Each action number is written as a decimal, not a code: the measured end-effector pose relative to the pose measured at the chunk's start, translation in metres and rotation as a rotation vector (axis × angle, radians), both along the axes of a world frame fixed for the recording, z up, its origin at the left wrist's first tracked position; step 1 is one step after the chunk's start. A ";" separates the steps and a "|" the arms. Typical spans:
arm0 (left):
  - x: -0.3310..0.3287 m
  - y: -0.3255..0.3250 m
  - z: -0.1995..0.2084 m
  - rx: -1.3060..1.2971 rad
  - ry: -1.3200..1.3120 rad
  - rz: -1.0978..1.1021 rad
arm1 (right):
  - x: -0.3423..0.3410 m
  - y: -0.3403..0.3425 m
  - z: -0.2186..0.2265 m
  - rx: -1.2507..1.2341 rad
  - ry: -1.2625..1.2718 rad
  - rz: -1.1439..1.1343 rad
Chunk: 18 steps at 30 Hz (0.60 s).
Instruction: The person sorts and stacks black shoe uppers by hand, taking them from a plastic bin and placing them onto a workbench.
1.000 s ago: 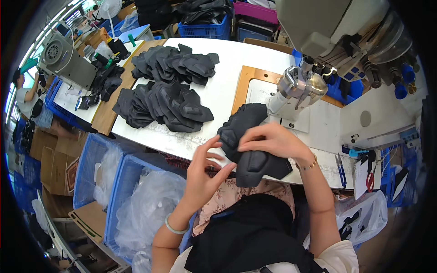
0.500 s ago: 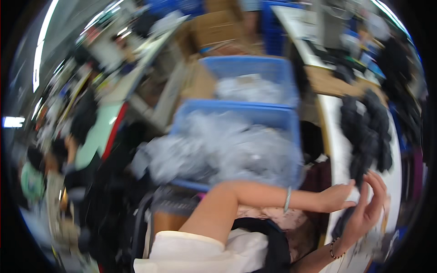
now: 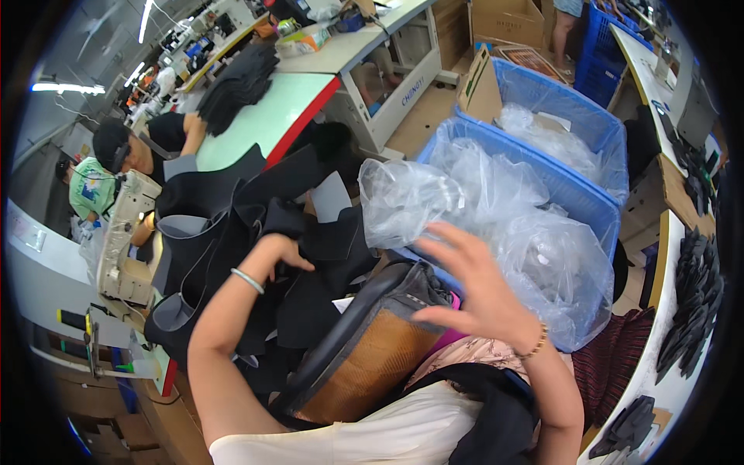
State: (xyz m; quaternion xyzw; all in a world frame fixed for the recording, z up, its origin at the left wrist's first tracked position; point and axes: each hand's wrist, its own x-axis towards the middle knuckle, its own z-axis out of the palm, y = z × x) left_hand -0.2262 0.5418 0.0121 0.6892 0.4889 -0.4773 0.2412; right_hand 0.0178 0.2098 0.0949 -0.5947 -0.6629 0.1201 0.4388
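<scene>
My left hand (image 3: 279,252) has its thumb stretched out and its fingers apart, touching a heap of black fabric pieces (image 3: 325,240) on the left. Some of its fingertips are hidden against the dark cloth. Several of these pieces are curved panels, some with grey undersides. My right hand (image 3: 477,298) hangs in the air in front of the clear plastic bags (image 3: 554,252), fingers spread and nothing in them. Below and between the hands lies a bag-like thing with black edges and a brown mesh panel (image 3: 364,368).
Two blue bins (image 3: 608,221) hold clear plastic bags. On the right, a white table (image 3: 678,341) carries dark flat pieces (image 3: 690,298). Beyond the heap, a person (image 3: 139,151) sits by a pale green, red-edged table (image 3: 256,128) bearing stacked black pieces (image 3: 236,85). A sewing machine (image 3: 128,232) stands left.
My view has swung left. My left hand has gone from the right-hand table to the black heap. My right hand has moved away from that table, its fingers now spread.
</scene>
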 end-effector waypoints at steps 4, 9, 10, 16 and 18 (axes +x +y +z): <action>-0.016 -0.004 -0.123 -0.013 0.002 0.026 | -0.047 0.056 -0.017 0.014 -0.124 0.255; -0.048 -0.010 -0.288 -0.264 -0.115 -0.066 | -0.062 0.073 -0.014 -0.053 -0.121 0.162; -0.051 -0.016 -0.318 -0.320 -0.137 -0.073 | -0.064 0.076 -0.013 -0.058 -0.119 0.157; -0.050 -0.020 -0.422 -0.523 -0.255 -0.080 | -0.059 0.077 -0.012 -0.074 -0.146 0.177; -0.094 -0.002 -0.429 -0.508 -0.261 -0.101 | -0.062 0.078 -0.011 -0.073 -0.159 0.193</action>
